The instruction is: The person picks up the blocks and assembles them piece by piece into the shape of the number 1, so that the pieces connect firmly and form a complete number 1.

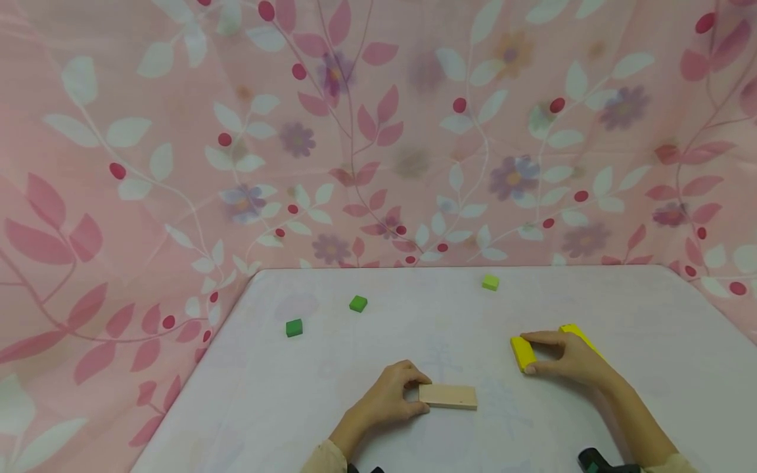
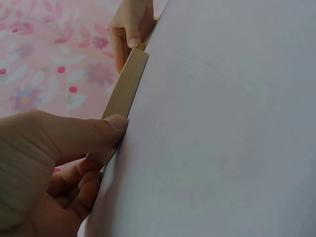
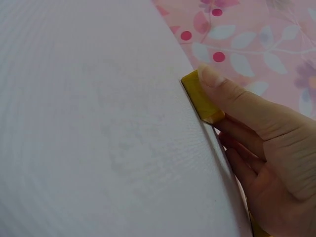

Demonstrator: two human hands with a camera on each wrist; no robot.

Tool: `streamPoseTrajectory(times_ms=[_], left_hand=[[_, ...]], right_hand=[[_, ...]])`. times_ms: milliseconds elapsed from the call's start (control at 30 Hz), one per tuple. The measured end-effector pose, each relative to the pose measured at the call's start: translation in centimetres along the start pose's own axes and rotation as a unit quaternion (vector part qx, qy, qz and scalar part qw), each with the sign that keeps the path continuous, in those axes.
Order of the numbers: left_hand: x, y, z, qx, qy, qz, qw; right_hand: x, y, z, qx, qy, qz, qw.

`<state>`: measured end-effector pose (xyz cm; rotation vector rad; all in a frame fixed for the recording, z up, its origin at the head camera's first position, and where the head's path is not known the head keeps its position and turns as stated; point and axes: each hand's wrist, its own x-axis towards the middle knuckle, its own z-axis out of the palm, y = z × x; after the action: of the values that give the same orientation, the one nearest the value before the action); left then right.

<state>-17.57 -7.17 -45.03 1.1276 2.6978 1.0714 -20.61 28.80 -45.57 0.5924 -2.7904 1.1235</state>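
In the head view my left hand (image 1: 387, 394) pinches the left end of a plain wooden block (image 1: 449, 397), which lies flat on the table. The left wrist view shows the thumb on one long side of this wooden block (image 2: 126, 86), the fingers partly hidden behind it. To the right, my right hand (image 1: 570, 358) grips a short yellow block (image 1: 523, 355) at its two ends between thumb and fingers. In the right wrist view the thumb presses the near end of the yellow block (image 3: 200, 98). Another yellow block (image 1: 576, 335) lies behind the right hand, partly covered by it.
Toward the back left of the white table (image 1: 236, 407) lie a dark green block (image 1: 294, 328) and a green block (image 1: 357, 303). A light green block (image 1: 490, 282) is near the far edge. Pink floral cloth (image 1: 378, 144) hangs behind the table.
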Motion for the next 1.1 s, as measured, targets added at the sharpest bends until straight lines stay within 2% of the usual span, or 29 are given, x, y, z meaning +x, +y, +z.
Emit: streamPoseTrajectory(times_ms=[233,400,833,1100], left_hand=[[-0.2,-0.2,-0.2,-0.012,-0.003,0.009,0.9999],[-0.2,-0.6,-0.2,-0.022,0.012,0.025,0.9994],[-0.4,-1.3,0.3,-0.076,0.032,0.009,0.9965],[-0.5,-0.9,0.1,-0.107,0.053,-0.006,0.9929]], right_hand=[[-0.1,0.0,0.0,0.004,0.0,-0.001,1.0],[-0.1,-0.2,-0.1,0.011,-0.003,-0.007,0.9999],[-0.2,0.3,0.4,0.009,0.018,-0.006,0.9998],[-0.2,0.1,0.1,0.027,-0.008,-0.005,0.9996]])
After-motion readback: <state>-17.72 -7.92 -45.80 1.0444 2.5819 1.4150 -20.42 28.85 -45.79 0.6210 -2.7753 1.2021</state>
